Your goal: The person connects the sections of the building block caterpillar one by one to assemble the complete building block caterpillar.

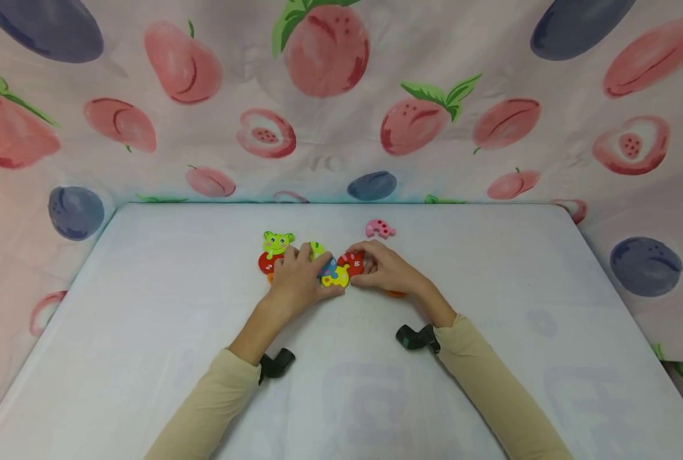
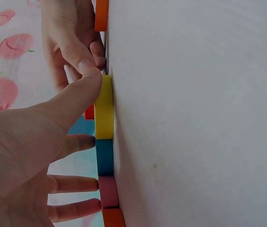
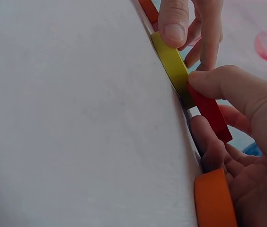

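Observation:
Colourful flat caterpillar puzzle pieces lie in a winding row, with a smiling green head piece (image 1: 277, 242) at the left and a red piece marked 2 (image 1: 268, 262) below it. My left hand (image 1: 298, 278) spreads over the middle of the row, hiding some pieces. Its thumb presses the edge of a yellow piece (image 2: 104, 109); other fingertips touch neighbouring pieces, including a blue one (image 2: 105, 157). Between thumb and fingers, my right hand (image 1: 390, 271) pinches a red piece marked 8 (image 3: 210, 112). That piece is tilted, raised slightly above the table and against the yellow piece's end.
A pink spotted piece (image 1: 379, 229) lies apart behind the right hand. An orange piece (image 3: 214, 198) sits under the right palm, mostly hidden in the head view. The white table (image 1: 341, 396) meets a fruit-patterned cloth (image 1: 329, 153) at its back edge.

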The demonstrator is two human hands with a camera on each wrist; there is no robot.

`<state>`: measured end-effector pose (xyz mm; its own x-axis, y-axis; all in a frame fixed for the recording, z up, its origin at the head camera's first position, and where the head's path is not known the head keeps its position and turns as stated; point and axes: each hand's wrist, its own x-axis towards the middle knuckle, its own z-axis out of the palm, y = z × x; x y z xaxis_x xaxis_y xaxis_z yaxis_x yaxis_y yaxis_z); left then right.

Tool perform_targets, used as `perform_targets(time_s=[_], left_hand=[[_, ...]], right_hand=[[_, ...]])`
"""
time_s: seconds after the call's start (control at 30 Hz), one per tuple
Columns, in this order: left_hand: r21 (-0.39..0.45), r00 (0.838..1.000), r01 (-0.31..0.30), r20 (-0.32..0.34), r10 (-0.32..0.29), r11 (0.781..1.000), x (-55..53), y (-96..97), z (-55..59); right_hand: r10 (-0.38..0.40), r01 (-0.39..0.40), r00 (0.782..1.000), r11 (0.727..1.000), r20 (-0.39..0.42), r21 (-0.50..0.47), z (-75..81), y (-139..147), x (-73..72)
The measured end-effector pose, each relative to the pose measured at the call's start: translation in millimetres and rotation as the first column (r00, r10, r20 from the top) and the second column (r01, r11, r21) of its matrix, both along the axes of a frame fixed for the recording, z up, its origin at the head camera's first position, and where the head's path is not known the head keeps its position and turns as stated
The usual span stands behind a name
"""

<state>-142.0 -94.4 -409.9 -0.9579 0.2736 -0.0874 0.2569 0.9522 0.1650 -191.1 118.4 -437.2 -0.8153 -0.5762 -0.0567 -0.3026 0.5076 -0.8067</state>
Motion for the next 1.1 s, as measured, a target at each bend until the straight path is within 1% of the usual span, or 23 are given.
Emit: perform_targets(time_s=[0.27,0.57,0.8,1.1], left_hand=[[-0.007,1.0,0.006,-0.011,-0.006,1.0,1.1,-0.3,0.8],[-0.001,1.0,0.002,0.002,-0.002,1.0,1.7,0.6,1.9],[0.002,1.0,0.0,-0.002,0.0,1.0,2.1,0.6,2.0],[-0.01,1.0,0.002,-0.018,-0.002,1.0,1.6,0.4,-1.0]], right_hand=[[-0.009,0.009,1.0,1.0,-0.002,0.014,-1.5,-0.3,0.4],[-0.015,0.016,1.0,0.999,-0.002,0.031,-0.2,-0.1,0.7],[-0.02,0.019,1.0,0.999,0.008,0.032,0.1,-0.8,0.8],[-0.068,0.066,0.997,0.994,0.027,0.082,-0.2,-3.3,3.3]])
